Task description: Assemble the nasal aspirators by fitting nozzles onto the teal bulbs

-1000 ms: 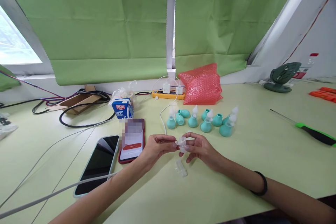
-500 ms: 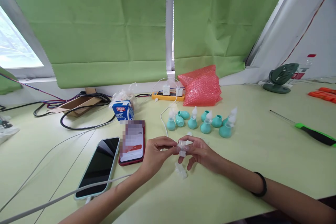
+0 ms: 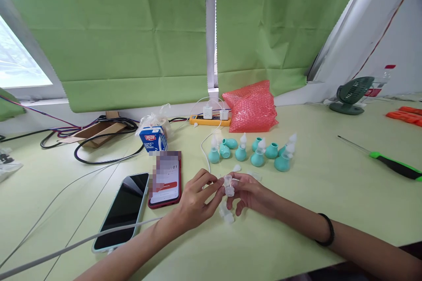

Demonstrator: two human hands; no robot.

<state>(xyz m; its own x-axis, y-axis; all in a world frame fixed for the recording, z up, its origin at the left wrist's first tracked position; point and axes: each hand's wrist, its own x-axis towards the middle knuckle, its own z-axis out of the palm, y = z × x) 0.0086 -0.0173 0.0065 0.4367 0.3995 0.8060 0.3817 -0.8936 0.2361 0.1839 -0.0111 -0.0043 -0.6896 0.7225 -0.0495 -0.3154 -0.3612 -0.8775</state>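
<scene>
Between the fingertips of both hands is a small translucent plastic fitting (image 3: 228, 185), held just above the table. My left hand (image 3: 200, 196) pinches it from the left, fingers curled. From the right, my right hand (image 3: 252, 193) grips the same piece with thumb and index finger, its other fingers bent below. Another translucent plastic part (image 3: 227, 214) lies on the table under the hands. Beyond my fingers are a small white piece (image 3: 237, 168) and a clear part (image 3: 255, 176). Farther back stand several teal rubber bulbs (image 3: 241, 153), some with clear pointed tips on top.
Left of my hands lie a red-cased phone (image 3: 165, 180) and a second phone (image 3: 122, 210) with a cable over it. Behind are a milk carton (image 3: 153, 139), a power strip (image 3: 198, 120) and red bubble wrap (image 3: 252, 112). A screwdriver (image 3: 392, 164) and a fan (image 3: 352, 94) are at right.
The fitting has been turned in my fingers, so its round opening shows more. My left fingers have shifted their hold on it. The view has moved slightly.
</scene>
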